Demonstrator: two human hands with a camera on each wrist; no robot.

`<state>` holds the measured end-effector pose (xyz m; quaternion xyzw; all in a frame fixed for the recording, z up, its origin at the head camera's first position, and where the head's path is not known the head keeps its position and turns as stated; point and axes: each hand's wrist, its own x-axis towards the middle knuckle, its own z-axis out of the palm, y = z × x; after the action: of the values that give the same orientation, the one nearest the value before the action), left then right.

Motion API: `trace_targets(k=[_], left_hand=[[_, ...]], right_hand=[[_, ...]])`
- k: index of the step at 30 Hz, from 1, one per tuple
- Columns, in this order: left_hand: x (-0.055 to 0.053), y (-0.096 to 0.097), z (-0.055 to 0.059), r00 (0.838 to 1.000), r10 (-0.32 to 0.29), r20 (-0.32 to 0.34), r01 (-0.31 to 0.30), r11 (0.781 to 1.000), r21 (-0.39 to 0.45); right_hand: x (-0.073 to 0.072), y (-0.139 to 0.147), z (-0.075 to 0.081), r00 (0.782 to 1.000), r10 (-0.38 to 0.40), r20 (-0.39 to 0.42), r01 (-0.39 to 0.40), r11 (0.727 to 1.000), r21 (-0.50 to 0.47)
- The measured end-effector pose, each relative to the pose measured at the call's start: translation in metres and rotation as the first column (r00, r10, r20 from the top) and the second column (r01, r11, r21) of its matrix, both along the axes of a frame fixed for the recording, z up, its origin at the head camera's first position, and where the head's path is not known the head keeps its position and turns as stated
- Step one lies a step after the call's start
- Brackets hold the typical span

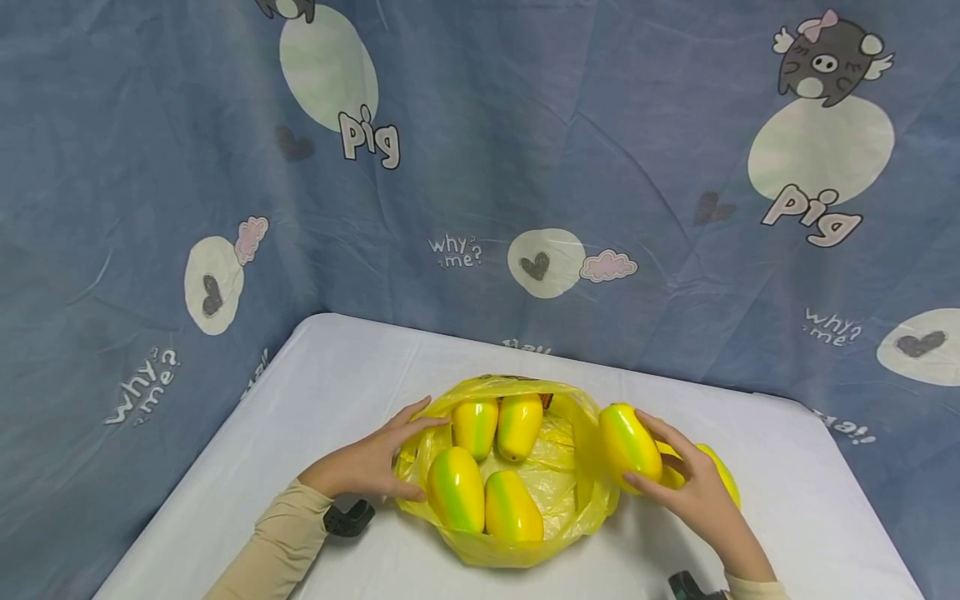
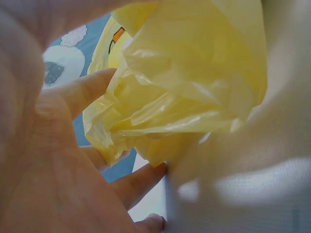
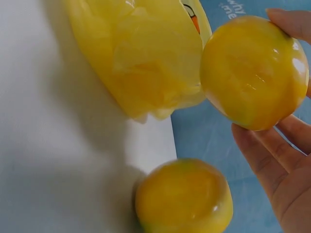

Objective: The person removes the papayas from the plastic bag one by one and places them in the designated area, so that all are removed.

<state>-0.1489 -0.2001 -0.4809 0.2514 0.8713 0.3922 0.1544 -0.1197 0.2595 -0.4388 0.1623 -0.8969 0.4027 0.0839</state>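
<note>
Fruit (image 1: 628,448), yellow and green, is pinched between thumb and fingertips of the right hand (image 1: 697,487), just right of the yellow bag (image 1: 517,556). We log the left hand (image 1: 367,462), fingers spread, at the bag's left side. Head view gives us four fruits (image 1: 456,490) inside; right wrist view shows the bag only from outside.

Soft light, white glare on fruit (image 3: 255,73), blurry shadows across tabletop (image 3: 34,145)
</note>
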Motion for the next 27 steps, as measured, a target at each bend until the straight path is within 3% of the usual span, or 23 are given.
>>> trace_targets(k=[27], left_hand=[[0.001, 0.000, 0.000, 1.000, 0.002, 0.002, -0.002, 1.000, -0.001]], right_hand=[[0.022, 0.023, -0.008, 0.999, 0.024, -0.030, -0.023, 0.999, 0.040]])
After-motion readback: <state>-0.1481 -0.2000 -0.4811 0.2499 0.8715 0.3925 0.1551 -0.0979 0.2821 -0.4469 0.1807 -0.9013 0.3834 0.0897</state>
